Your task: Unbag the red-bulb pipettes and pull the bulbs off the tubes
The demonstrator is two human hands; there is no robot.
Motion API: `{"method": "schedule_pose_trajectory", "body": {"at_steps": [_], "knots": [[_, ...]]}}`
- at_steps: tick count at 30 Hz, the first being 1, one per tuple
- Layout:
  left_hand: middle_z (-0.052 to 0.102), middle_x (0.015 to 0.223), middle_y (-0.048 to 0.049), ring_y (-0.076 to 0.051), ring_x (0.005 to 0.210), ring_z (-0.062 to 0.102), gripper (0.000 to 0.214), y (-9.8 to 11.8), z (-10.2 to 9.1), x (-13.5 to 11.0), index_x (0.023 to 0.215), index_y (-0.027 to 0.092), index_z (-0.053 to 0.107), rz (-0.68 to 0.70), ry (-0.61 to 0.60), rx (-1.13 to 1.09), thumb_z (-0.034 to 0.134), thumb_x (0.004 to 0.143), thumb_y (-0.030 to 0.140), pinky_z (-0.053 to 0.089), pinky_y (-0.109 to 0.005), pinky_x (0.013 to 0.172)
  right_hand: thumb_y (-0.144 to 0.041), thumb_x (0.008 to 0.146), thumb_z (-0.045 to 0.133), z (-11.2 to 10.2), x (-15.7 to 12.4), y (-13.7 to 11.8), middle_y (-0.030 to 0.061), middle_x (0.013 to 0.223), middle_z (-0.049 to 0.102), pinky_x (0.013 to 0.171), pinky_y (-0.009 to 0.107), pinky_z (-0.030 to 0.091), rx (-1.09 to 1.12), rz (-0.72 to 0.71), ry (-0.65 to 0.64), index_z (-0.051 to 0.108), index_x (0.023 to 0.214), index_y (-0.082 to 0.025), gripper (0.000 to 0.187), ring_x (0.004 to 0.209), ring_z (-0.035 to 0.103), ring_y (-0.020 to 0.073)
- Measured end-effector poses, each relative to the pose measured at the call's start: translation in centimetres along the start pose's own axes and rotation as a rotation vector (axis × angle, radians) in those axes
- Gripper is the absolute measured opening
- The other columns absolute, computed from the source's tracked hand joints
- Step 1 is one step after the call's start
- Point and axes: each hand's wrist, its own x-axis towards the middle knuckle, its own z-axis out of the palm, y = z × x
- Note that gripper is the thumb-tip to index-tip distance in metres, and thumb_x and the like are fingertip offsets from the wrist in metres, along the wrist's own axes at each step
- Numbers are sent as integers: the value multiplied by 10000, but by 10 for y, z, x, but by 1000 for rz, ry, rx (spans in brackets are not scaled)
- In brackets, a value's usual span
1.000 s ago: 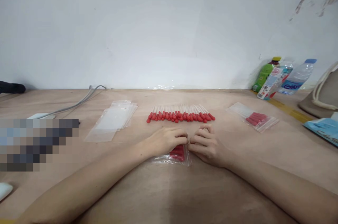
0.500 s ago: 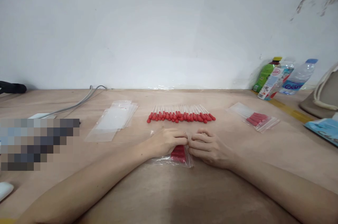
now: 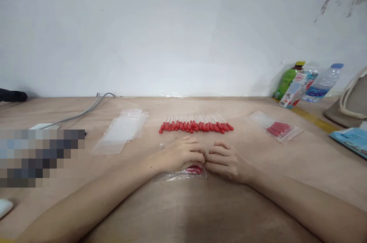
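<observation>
My left hand point(image 3: 180, 154) and my right hand point(image 3: 225, 161) meet fingertip to fingertip on the wooden table point(image 3: 183, 204). Both pinch a small clear plastic bag point(image 3: 186, 173) that holds red-tipped sticks, whose red ends show just under my fingers. Most of the bag is hidden beneath my hands. Just beyond my hands lies a row of loose red-tipped sticks point(image 3: 196, 125), their clear stems pointing at the wall.
A stack of empty clear bags point(image 3: 122, 134) lies to the left. A filled bag of red-tipped sticks point(image 3: 276, 128) lies to the right. Bottles point(image 3: 306, 82) stand at the far right by the wall, beside a beige bag point(image 3: 352, 101). A grey cable point(image 3: 83, 111) runs at the back left.
My hands have drawn slightly lower over the bag, covering more of the red ends. Both hands stay pinched together at the same spot.
</observation>
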Motion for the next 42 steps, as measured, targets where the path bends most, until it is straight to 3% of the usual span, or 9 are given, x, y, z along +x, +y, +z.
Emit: {"method": "schedule_pose_trajectory", "body": {"at_steps": [7,13,18,23,27,31,34,38,42], "knots": [[608,839,-24,-160,852,472,119,1,6,1,770,170,541,4,-11,-18,453,851,172,347,-285,800,-164,916,312,1,1,1,-9,673,576,754,293,342,20,-7,-58,578,811,-176,286,750,494,110],[593,790,-29,-148,778,470,185,-2,-9,-2,763,163,517,-48,-21,73,371,871,132,342,-264,727,-128,880,387,-4,1,7,2,809,627,770,289,326,33,25,-86,571,835,-181,197,848,497,122],[597,796,-14,-136,766,478,203,-4,-18,0,812,168,530,42,-45,223,350,900,138,335,-268,734,-159,861,425,-5,2,6,8,831,629,690,286,292,-1,44,-161,545,760,-185,159,782,472,128],[586,808,-8,-123,742,476,224,-3,-28,1,841,174,540,140,-7,400,330,913,143,349,-264,738,-223,867,396,-10,6,2,14,653,566,659,309,256,39,145,-256,534,729,-181,200,681,425,140],[587,793,-9,-128,724,485,236,-3,-27,0,872,175,551,148,10,481,321,914,144,370,-273,732,-292,887,365,-15,11,0,28,713,574,700,317,282,226,376,-299,553,827,-175,229,706,447,148],[597,968,-29,-149,865,511,211,-3,-15,-1,1005,180,525,30,64,297,335,913,169,399,-277,779,-268,919,287,-9,14,-1,12,806,609,726,310,311,424,615,-284,565,881,-201,289,745,481,147],[541,1122,-72,-179,1028,480,281,0,-8,-10,1161,173,435,-176,108,104,388,900,267,395,-312,882,-290,887,384,-1,14,1,15,801,616,707,295,337,472,728,-250,582,816,-185,235,729,502,145],[426,1283,-117,-225,1173,402,514,6,-4,-37,1293,170,285,-429,77,-84,456,855,378,371,-377,961,-398,837,472,1,11,5,35,815,618,687,292,364,524,794,-267,604,832,-176,258,729,514,156],[400,1321,-123,-247,1180,417,610,9,-1,-60,1340,191,222,-499,0,-171,475,836,425,375,-411,967,-466,806,496,0,10,14,47,925,603,780,344,365,576,777,-334,582,1035,-213,352,850,515,194]]}}
